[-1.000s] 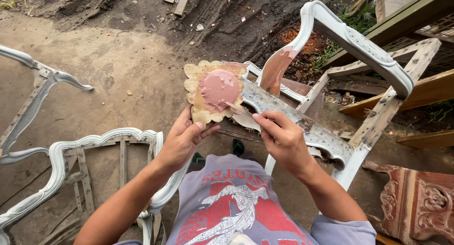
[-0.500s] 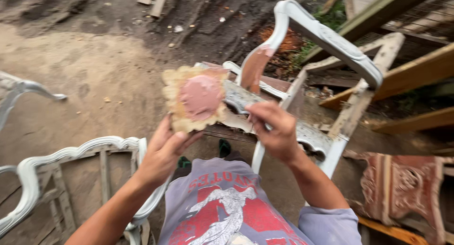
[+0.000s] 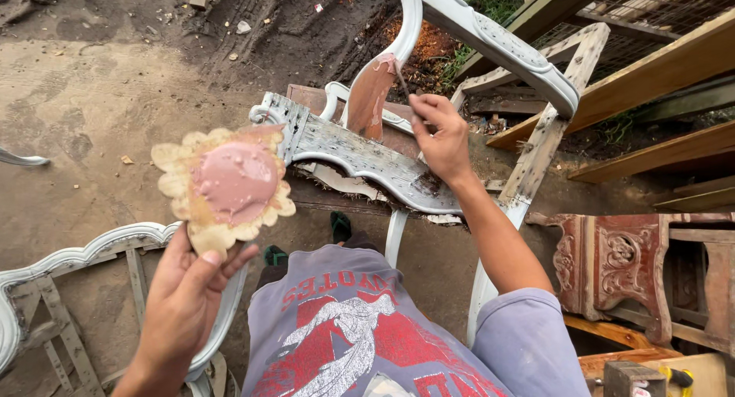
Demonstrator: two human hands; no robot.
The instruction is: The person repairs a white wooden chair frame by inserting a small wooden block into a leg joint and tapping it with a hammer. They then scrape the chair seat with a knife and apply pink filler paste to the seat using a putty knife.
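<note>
My left hand holds a scalloped wooden piece flat, with a pool of pink filler paste on its top. My right hand is raised over a grey carved chair frame and pinches a thin stick or small blade. The tip of that tool touches the chair's curved leg, which is smeared with the same pink-brown paste. The chair's grey top rail stands behind my right hand.
A second white carved frame lies on the dirt at the lower left. A reddish carved furniture piece stands at the right. Wooden beams run along the upper right. My feet in sandals show below the chair.
My right hand has lifted from the paste on the scalloped piece up to the chair leg. My left hand has drawn the scalloped piece away to the left.
</note>
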